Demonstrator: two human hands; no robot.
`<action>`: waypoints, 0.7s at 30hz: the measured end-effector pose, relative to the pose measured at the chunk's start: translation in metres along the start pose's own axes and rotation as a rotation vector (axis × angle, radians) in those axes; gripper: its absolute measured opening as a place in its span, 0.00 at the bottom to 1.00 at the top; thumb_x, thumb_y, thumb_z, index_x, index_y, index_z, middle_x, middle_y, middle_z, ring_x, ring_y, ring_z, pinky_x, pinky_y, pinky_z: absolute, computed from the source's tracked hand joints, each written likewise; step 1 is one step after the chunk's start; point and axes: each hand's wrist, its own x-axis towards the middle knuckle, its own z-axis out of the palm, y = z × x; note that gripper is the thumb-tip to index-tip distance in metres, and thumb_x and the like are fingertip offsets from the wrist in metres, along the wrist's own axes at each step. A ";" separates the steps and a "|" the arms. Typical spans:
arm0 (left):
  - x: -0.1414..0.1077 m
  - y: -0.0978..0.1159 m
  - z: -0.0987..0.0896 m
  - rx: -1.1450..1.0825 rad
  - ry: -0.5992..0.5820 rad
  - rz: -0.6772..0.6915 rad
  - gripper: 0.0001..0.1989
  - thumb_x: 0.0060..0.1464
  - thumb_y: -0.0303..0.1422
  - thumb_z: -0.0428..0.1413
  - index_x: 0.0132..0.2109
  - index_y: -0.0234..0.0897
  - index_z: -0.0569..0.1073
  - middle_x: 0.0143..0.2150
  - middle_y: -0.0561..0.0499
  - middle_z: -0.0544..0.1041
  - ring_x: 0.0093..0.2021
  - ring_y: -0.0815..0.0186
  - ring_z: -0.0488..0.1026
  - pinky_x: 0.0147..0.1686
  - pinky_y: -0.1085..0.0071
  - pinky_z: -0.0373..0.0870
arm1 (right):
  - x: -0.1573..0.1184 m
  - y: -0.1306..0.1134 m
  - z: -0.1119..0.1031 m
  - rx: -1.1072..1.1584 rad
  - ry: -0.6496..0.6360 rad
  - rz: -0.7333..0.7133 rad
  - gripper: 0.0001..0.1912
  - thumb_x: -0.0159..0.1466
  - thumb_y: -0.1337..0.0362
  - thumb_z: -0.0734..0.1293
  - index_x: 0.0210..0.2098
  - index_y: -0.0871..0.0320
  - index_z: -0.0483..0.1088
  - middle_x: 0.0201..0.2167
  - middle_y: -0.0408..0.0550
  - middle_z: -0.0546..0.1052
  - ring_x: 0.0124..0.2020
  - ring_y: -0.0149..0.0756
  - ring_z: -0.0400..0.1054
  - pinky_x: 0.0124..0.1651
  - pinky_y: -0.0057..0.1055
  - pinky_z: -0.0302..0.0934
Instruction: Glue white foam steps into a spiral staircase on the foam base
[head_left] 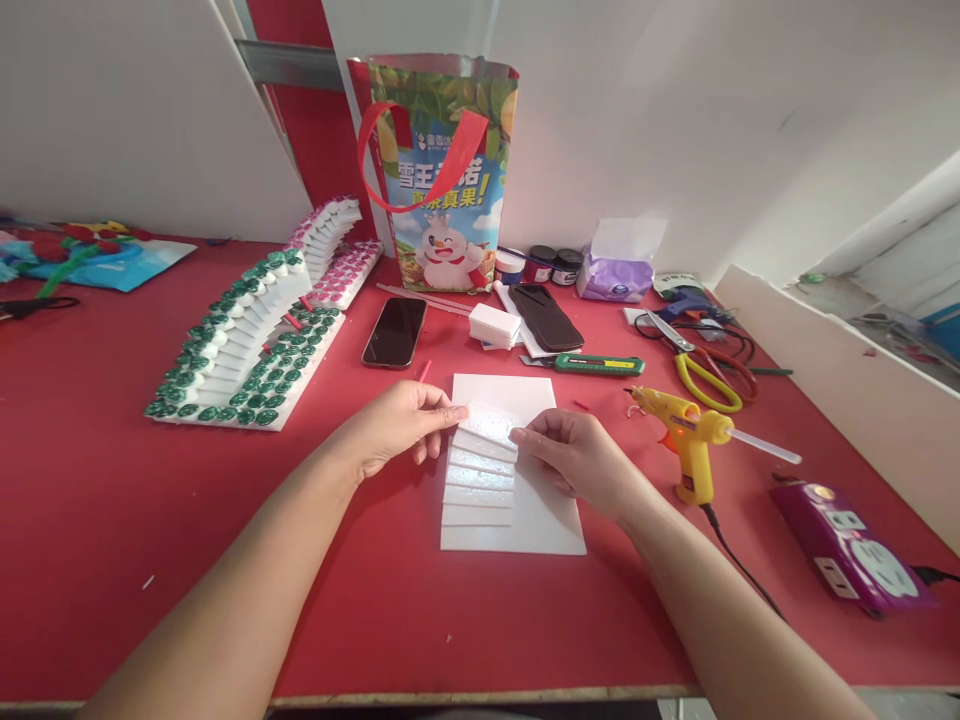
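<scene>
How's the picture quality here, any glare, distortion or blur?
In the head view, glare whitens the upper white strips between the left hand and right hand; wide-angle distortion seems to stretch the forearms and the purple power strip; the clutter at far left looks soft.

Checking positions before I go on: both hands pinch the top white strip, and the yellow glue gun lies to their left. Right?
The side is wrong: the head view shows the yellow glue gun to the right of the left hand and right hand, which do pinch the top white strip.
</scene>
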 end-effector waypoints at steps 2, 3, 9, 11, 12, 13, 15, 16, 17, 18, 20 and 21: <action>-0.001 0.001 -0.004 0.066 0.099 0.043 0.19 0.51 0.50 0.62 0.30 0.38 0.75 0.18 0.54 0.70 0.18 0.70 0.63 0.17 0.74 0.57 | -0.001 -0.001 -0.003 0.012 0.007 0.000 0.30 0.48 0.38 0.76 0.23 0.57 0.64 0.13 0.33 0.60 0.13 0.19 0.47 0.16 0.23 0.36; -0.001 0.002 -0.008 0.117 0.209 0.091 0.18 0.54 0.49 0.60 0.31 0.38 0.75 0.18 0.54 0.69 0.18 0.69 0.64 0.18 0.73 0.58 | -0.001 -0.002 -0.004 0.029 0.014 -0.007 0.31 0.48 0.36 0.75 0.23 0.58 0.65 0.13 0.33 0.60 0.13 0.19 0.47 0.16 0.22 0.36; 0.011 -0.007 -0.040 0.675 0.886 0.569 0.08 0.54 0.25 0.52 0.41 0.40 0.69 0.52 0.40 0.78 0.54 0.51 0.73 0.54 0.54 0.69 | -0.002 -0.003 -0.010 0.121 0.058 -0.060 0.33 0.47 0.35 0.76 0.25 0.60 0.68 0.17 0.33 0.61 0.13 0.17 0.46 0.16 0.22 0.36; 0.016 -0.017 -0.047 0.825 0.853 0.567 0.17 0.49 0.19 0.50 0.45 0.40 0.68 0.55 0.38 0.77 0.64 0.47 0.67 0.62 0.46 0.61 | -0.002 -0.003 -0.010 0.121 0.061 -0.060 0.33 0.46 0.36 0.76 0.25 0.60 0.68 0.17 0.34 0.61 0.14 0.17 0.46 0.16 0.22 0.36; 0.019 -0.021 -0.048 0.881 0.827 0.539 0.19 0.48 0.17 0.50 0.46 0.40 0.67 0.55 0.37 0.77 0.66 0.47 0.65 0.65 0.43 0.57 | -0.001 -0.003 -0.009 0.121 0.063 -0.060 0.33 0.46 0.36 0.76 0.25 0.60 0.69 0.17 0.34 0.62 0.14 0.17 0.47 0.17 0.22 0.36; 0.021 -0.024 -0.048 0.926 0.797 0.508 0.21 0.48 0.17 0.49 0.47 0.40 0.67 0.54 0.37 0.77 0.67 0.46 0.64 0.66 0.39 0.53 | -0.001 -0.004 -0.009 0.120 0.066 -0.060 0.33 0.45 0.36 0.76 0.25 0.60 0.69 0.17 0.34 0.62 0.14 0.17 0.47 0.17 0.22 0.36; 0.022 -0.029 -0.046 0.975 0.764 0.467 0.22 0.48 0.16 0.48 0.49 0.40 0.66 0.52 0.35 0.77 0.67 0.46 0.64 0.67 0.35 0.48 | 0.000 -0.004 -0.009 0.119 0.072 -0.060 0.33 0.44 0.36 0.77 0.26 0.60 0.68 0.17 0.34 0.62 0.14 0.18 0.48 0.17 0.23 0.37; 0.022 -0.029 -0.045 0.978 0.767 0.467 0.22 0.49 0.17 0.48 0.49 0.39 0.66 0.52 0.35 0.77 0.68 0.45 0.64 0.67 0.35 0.47 | 0.000 -0.004 -0.010 0.118 0.075 -0.060 0.33 0.44 0.36 0.77 0.26 0.60 0.68 0.17 0.34 0.62 0.14 0.18 0.48 0.17 0.23 0.37; 0.022 -0.029 -0.044 0.965 0.786 0.484 0.21 0.49 0.17 0.48 0.50 0.39 0.66 0.53 0.35 0.76 0.68 0.45 0.63 0.67 0.35 0.48 | 0.001 -0.004 -0.010 0.115 0.080 -0.062 0.33 0.44 0.36 0.76 0.26 0.59 0.68 0.17 0.34 0.62 0.14 0.19 0.47 0.17 0.23 0.37; 0.021 -0.028 -0.043 0.941 0.814 0.516 0.21 0.50 0.18 0.49 0.50 0.38 0.66 0.54 0.34 0.76 0.69 0.45 0.62 0.67 0.37 0.49 | 0.001 -0.003 -0.011 0.108 0.090 -0.067 0.32 0.45 0.36 0.76 0.26 0.59 0.67 0.16 0.33 0.61 0.14 0.19 0.47 0.17 0.23 0.37; 0.021 -0.025 -0.041 0.862 0.863 0.597 0.18 0.53 0.21 0.50 0.50 0.38 0.66 0.56 0.35 0.75 0.69 0.46 0.61 0.66 0.42 0.55 | -0.001 -0.003 -0.012 0.071 0.124 -0.090 0.30 0.48 0.36 0.74 0.26 0.58 0.66 0.16 0.33 0.60 0.15 0.20 0.46 0.18 0.24 0.37; 0.021 -0.024 -0.040 0.819 0.868 0.630 0.16 0.54 0.23 0.51 0.50 0.38 0.67 0.56 0.36 0.75 0.68 0.47 0.63 0.65 0.45 0.59 | -0.003 -0.004 -0.013 0.035 0.144 -0.109 0.29 0.50 0.37 0.73 0.26 0.57 0.66 0.15 0.33 0.60 0.15 0.21 0.46 0.18 0.24 0.38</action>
